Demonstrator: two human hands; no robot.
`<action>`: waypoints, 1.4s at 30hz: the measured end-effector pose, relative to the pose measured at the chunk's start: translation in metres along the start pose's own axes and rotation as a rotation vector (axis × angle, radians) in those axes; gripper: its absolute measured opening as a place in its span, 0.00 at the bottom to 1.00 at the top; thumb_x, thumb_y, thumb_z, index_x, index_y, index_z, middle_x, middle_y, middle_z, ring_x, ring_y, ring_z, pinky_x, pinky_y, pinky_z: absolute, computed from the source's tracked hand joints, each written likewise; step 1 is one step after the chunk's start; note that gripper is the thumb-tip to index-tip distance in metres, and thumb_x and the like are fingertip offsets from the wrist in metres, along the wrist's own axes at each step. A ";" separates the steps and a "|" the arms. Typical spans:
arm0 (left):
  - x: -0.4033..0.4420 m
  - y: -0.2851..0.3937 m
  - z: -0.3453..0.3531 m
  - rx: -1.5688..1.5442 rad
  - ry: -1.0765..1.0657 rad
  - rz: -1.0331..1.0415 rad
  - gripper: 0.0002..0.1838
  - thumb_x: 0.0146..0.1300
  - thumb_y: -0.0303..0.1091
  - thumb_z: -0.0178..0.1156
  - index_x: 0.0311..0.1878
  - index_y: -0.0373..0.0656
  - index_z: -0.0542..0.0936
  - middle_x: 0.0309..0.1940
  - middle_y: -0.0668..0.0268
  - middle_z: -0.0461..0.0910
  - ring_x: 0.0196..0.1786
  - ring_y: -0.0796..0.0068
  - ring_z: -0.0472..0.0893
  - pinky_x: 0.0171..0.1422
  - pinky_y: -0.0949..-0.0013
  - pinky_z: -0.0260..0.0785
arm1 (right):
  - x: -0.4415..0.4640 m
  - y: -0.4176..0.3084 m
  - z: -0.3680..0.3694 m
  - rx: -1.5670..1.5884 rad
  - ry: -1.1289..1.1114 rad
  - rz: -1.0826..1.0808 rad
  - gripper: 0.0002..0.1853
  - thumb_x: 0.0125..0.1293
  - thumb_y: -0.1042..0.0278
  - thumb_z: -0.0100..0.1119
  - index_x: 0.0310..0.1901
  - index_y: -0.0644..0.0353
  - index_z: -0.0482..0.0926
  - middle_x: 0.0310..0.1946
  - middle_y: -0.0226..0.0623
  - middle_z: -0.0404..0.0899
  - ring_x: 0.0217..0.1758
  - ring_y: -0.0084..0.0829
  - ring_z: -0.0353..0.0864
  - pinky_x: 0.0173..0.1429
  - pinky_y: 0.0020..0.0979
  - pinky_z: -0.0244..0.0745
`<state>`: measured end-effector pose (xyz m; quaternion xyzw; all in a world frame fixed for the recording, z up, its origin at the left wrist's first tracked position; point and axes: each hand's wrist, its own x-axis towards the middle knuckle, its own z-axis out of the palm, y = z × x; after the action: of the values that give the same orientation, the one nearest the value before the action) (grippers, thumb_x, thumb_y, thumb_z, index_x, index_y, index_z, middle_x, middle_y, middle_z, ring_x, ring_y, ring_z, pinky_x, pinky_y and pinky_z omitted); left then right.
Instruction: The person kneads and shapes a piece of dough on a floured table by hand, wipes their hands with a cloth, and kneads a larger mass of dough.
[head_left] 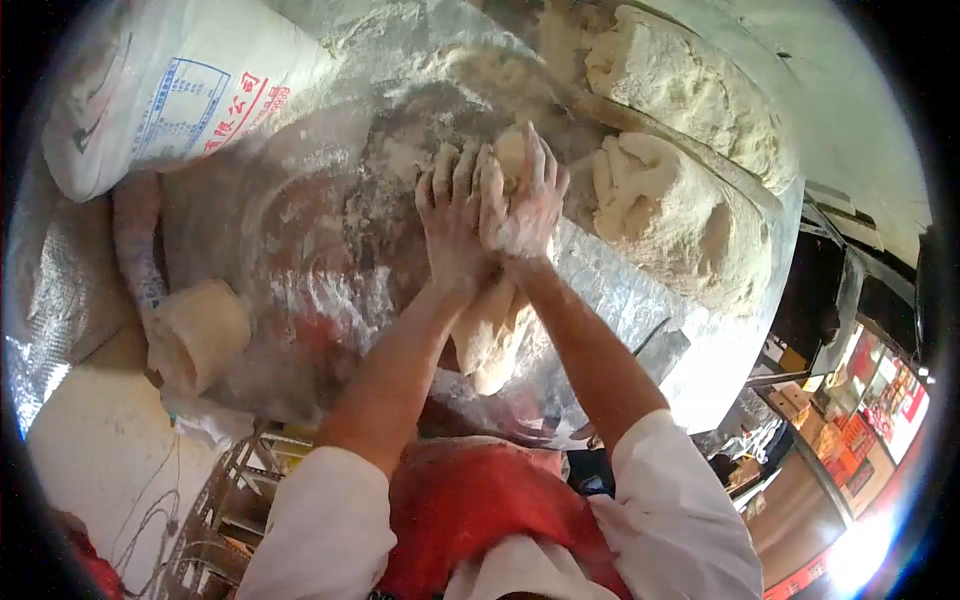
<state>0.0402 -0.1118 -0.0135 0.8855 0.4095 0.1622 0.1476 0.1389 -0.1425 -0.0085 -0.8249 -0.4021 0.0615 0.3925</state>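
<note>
Floury table is perhaps offering little grip, so dough beneath the flattened left hand and right hand is risking a skid.

A pale, elongated piece of dough lies on the floury bench, its middle hidden, its near end narrowing to a rounded tip.

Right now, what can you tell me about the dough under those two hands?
The dough is pale cream and looks soft, with a crease along its near part. It lies lengthwise on the flour-dusted worktop, a tapered, rounded end pointing toward the person. The left hand and right hand rest on it side by side, hiding its middle, so its full shape cannot be told.
</note>
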 end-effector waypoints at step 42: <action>-0.117 0.031 -0.066 -0.021 -0.071 0.195 0.17 0.60 0.41 0.61 0.51 0.50 0.84 0.51 0.64 0.80 0.51 0.55 0.79 0.61 0.48 0.65 | -0.122 -0.018 -0.117 -0.207 -0.459 -0.312 0.32 0.63 0.56 0.62 0.67 0.59 0.70 0.61 0.45 0.75 0.65 0.47 0.73 0.67 0.53 0.65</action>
<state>-0.0370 -0.2129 0.0394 0.9248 0.3142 0.1488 0.1546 0.0949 -0.2931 0.0577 -0.7533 -0.6065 0.1440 0.2097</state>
